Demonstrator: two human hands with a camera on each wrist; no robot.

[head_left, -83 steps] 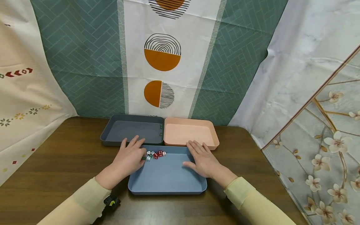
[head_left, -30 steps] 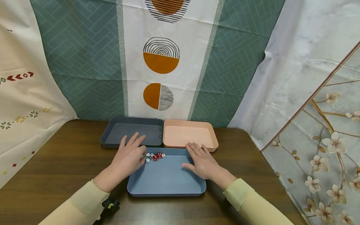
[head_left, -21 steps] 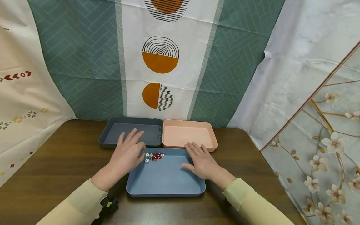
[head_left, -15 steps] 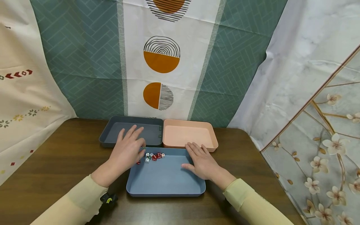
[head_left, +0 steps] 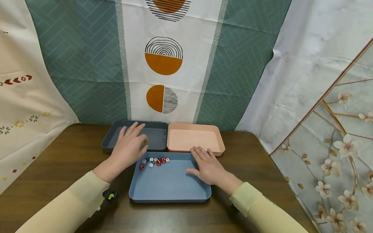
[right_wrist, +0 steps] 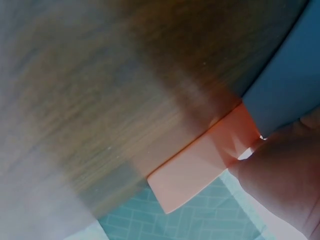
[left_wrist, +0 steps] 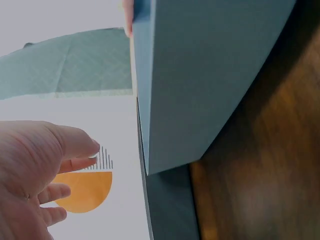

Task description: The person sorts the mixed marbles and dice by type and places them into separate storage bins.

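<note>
My left hand [head_left: 126, 149] pinches a small green die [head_left: 146, 143] between thumb and index finger, over the front of the dark grey tray [head_left: 155, 136]. The other fingers are spread. In the left wrist view, thumb and index tip of the left hand [left_wrist: 35, 160] meet, and the die is mostly hidden. Several red, white and other dice [head_left: 158, 163] lie at the back left of the blue tray [head_left: 172, 184]. Flat across that tray's right side rests my right hand [head_left: 207, 168], fingertips at the front rim of the pink tray [head_left: 193, 134].
A few green dice [head_left: 164, 140] sit along the right wall of the dark grey tray. The three trays adjoin on a brown wooden table [head_left: 242, 168]. Patterned cloth [head_left: 239, 74] hangs behind and at both sides. A black device [head_left: 109, 194] is below the left cuff.
My left hand has lifted from the dice and moved back toward the dark grey tray with the green die, uncovering a red die and others at the left. The right hand stays put.
</note>
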